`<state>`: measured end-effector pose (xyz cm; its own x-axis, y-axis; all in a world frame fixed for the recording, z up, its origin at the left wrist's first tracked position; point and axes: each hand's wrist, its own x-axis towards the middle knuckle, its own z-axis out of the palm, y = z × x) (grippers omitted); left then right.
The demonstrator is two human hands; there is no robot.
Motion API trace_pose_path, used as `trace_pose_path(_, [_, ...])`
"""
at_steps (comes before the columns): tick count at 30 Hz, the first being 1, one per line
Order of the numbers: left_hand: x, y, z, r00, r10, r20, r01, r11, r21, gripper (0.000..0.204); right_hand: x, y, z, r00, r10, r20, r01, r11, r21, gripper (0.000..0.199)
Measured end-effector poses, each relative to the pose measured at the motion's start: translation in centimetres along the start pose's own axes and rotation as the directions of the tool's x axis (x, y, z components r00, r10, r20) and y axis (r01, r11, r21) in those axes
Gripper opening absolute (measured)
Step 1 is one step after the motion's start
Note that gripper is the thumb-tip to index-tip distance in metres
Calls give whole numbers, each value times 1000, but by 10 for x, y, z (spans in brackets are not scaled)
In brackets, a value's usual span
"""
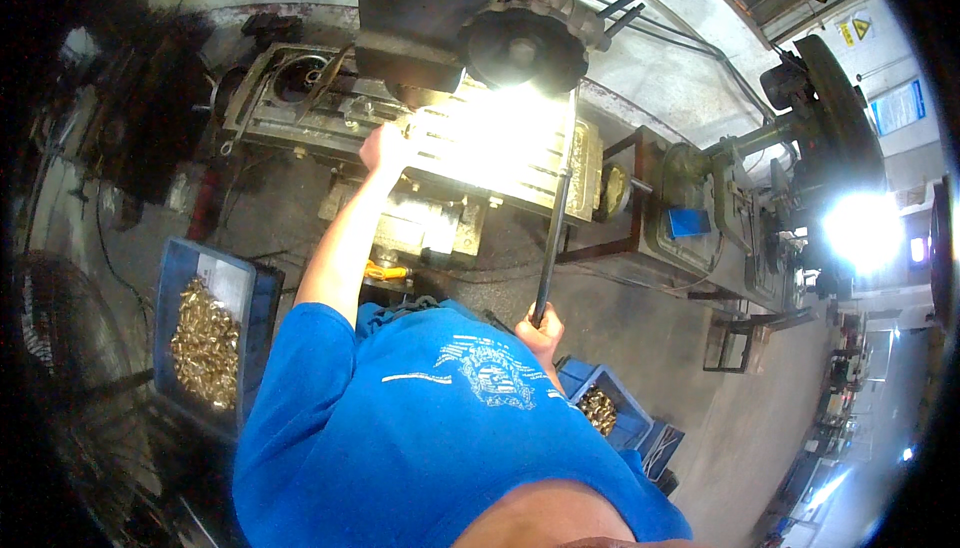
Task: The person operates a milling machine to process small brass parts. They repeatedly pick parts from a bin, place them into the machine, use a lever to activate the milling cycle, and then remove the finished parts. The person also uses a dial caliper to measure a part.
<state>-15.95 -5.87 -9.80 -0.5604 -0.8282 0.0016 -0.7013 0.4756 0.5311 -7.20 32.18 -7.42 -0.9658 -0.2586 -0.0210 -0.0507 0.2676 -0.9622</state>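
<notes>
Gripping black lever (556,218) — right hand (541,332)

The grey concrete floor (640,348) carries the drilling machine's slotted metal bench (500,163), washed out by lamp glare. On the floor sit a large blue crate (262,298) heaped with brass fittings (205,343) and a smaller blue crate (625,403) holding a few more.
</notes>
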Motion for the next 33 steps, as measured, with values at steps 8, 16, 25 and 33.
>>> trace_pose_path(8, [0, 1, -2, 1000, 2, -5, -2, 1000, 1, 64, 2, -8, 2, 1000, 6, 3, -6, 1000, 11, 14])
trace_pose_path(16, [2, -1, 1, 1000, 3, -7, -3, 1000, 20, 64, 4, 8, 0, 1000, -20, 4, 20, 999, -27, 13])
trace_pose_path(25, [-3, 6, -8, 999, -26, 26, 25, 1000, 13, 64, 4, 5, 2, 1000, -4, 2, 4, 1000, 0, 11])
trace_pose_path(33, [-2, 4, -7, 999, -14, 39, 13, 999, 34, 62, 4, 2, 2, 1000, 19, 14, -19, 999, 42, 12])
